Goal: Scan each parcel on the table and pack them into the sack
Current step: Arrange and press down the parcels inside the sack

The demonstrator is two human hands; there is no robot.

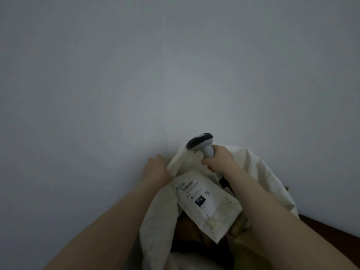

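Note:
A white woven sack [259, 172] stands open at the bottom centre, against a pale wall. In its mouth lies a white padded parcel [212, 213] with a shipping label showing a barcode and "010". My left hand [155, 168] holds the sack's far left rim, its fingers partly hidden behind the fabric. My right hand [220, 160] grips the handle of a grey and black barcode scanner [200, 143], raised above the sack with its head pointing up and left. Brown parcels show dimly deeper inside the sack.
A plain grey-white wall [155, 75] fills most of the view. A dark brown surface edge [331, 228] shows at the lower right behind the sack.

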